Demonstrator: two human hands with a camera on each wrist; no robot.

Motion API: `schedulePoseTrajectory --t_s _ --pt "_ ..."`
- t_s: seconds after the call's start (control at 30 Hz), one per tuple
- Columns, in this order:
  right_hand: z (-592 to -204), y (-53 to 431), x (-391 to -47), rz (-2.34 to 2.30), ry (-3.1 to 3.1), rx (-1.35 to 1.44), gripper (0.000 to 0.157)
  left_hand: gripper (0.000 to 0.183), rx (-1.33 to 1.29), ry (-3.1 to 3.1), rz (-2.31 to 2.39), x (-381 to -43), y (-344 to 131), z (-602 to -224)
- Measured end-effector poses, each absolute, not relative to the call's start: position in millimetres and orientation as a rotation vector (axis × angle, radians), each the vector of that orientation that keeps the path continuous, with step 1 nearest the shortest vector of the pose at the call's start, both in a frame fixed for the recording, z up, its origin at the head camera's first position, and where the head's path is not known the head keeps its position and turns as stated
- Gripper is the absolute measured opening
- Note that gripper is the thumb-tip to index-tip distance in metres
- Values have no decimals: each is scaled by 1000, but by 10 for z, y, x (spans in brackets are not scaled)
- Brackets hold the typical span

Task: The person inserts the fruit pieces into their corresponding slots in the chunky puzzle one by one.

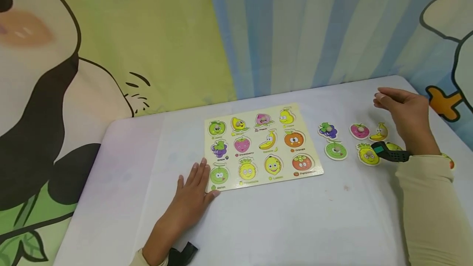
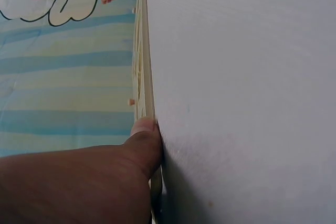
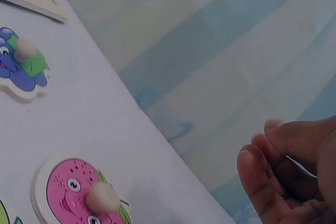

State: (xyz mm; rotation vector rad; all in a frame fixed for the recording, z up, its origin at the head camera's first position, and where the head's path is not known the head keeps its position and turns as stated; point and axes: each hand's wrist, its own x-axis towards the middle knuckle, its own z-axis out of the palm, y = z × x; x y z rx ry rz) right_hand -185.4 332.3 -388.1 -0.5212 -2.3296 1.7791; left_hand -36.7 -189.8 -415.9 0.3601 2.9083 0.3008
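Observation:
My left hand (image 1: 192, 196) rests with straight fingers at the lower left corner of a cream fruit puzzle board (image 1: 255, 182); its thumb (image 2: 144, 135) lies along the board's edge in the left wrist view. My right hand (image 1: 408, 112) is raised over the table's right side, fingers loosely curled and holding nothing. Below and left of it lie a strawberry piece (image 1: 359, 131) and a banana piece (image 1: 379, 131). Nearby are a grape piece (image 1: 328, 130), a melon piece (image 1: 336, 150) and a pineapple piece (image 1: 368, 155). The right wrist partly hides a yellow-green piece (image 1: 393, 146).
Knobs show on the board's apple (image 1: 217, 128), mango (image 1: 239, 124) and peach (image 1: 263, 120). An orange-red piece (image 1: 448, 160) peeks out beside the right sleeve. A printed curtain (image 1: 295, 32) hangs behind the white table (image 1: 288, 225).

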Motion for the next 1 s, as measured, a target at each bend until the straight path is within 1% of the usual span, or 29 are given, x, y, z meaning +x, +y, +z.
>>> schedulePoseTrajectory --t_s 0.1,0.33,0.53,0.73,1.0 --pt "-3915 3432 -1835 1817 -2274 -577 50 77 357 2903 307 -360 -1911 -4157" --pt "-3981 3668 -1765 1622 -2271 -750 46 77 374 2895 319 -368 -1909 -4170" --pt "-4018 3810 -1760 1650 -2169 -741 42 76 369 2896 324 -375 -1909 -4168" --pt "-4050 3878 -1771 1678 -2132 -725 43 77 362 2905 299 -364 -1916 -4168" --pt "-4088 3926 -1841 1603 -2222 -789 45 76 381 2913 303 -384 -1900 -4179"
